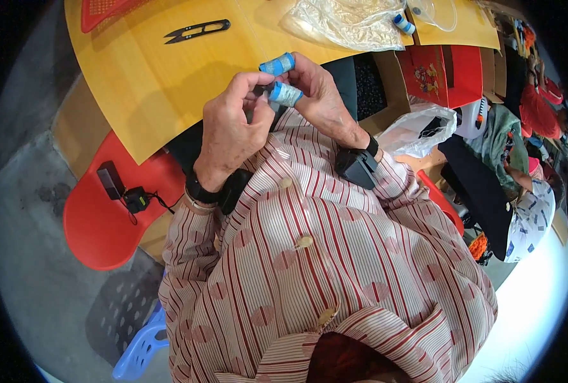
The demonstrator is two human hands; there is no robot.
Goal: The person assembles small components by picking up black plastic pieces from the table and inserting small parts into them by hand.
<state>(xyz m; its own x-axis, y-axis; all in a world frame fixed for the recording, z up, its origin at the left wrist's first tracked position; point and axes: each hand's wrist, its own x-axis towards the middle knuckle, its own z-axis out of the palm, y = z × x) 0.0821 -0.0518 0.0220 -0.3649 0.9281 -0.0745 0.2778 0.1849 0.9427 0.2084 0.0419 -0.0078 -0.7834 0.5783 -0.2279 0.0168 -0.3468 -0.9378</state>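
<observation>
2 hands work close together just over the near edge of the yellow surface [143, 76]. the left hand [233, 124] has its fingers curled in, its fingertips pinching at the end of a blue-wrapped roll [286, 94]. the right hand [322, 96] is closed around that same roll from the other side, and a 2nd blue roll [277, 64] sits against its fingertips, just above the 1st. a 3rd small blue roll [404, 24] lies farther off beside a crumpled clear plastic bag [344, 24]. 1 pair of black thread snips [198, 29] lies alone on the surface, well apart from the hands, with bare wood all round it. 1 red chair [105, 223] stands to the left under the surface edge, with a black charger [111, 180] on its seat.
</observation>
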